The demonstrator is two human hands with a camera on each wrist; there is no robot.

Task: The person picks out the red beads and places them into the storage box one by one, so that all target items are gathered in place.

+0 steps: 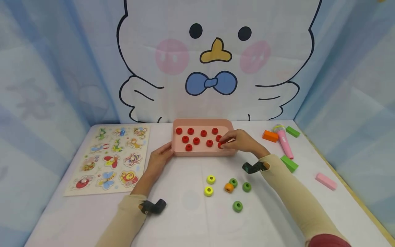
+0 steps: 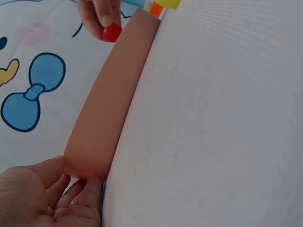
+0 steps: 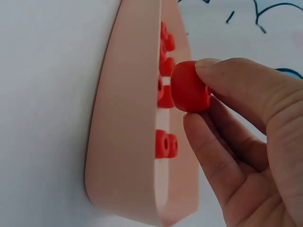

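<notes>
A red bead (image 3: pixel 189 87) is pinched between the thumb and fingertips of the right hand (image 1: pixel 242 141). It is held just over the right end of the pink tray (image 1: pixel 202 153), close to the tray's near wall. In the left wrist view the same bead (image 2: pixel 111 33) is seen at the far end of the tray wall (image 2: pixel 109 104), held by the fingers above it.

More red beads (image 1: pixel 196 140) are laid inside the tray, just to the left of the pinched bead. Some of them (image 3: pixel 165 144) are seen past the tray rim in the right wrist view.

The left end of the tray is touched by the left hand (image 1: pixel 159 159). Its fingers (image 2: pixel 71 187) are laid loosely against the tray's corner and are not curled round it.

On the table (image 1: pixel 185 219), nearer than the pinch, two yellow beads (image 1: pixel 210 185), an orange bead (image 1: pixel 229 187) and three green beads (image 1: pixel 237 206) are spread out. To the right of the pinching hand an orange block (image 1: pixel 270 136), a pink toy microphone (image 1: pixel 284 141), green blocks (image 1: pixel 289 163) and a pink block (image 1: pixel 325 181) are seen. Well off to the left of the left hand, a bug puzzle board (image 1: pixel 112 159) is laid flat.
</notes>
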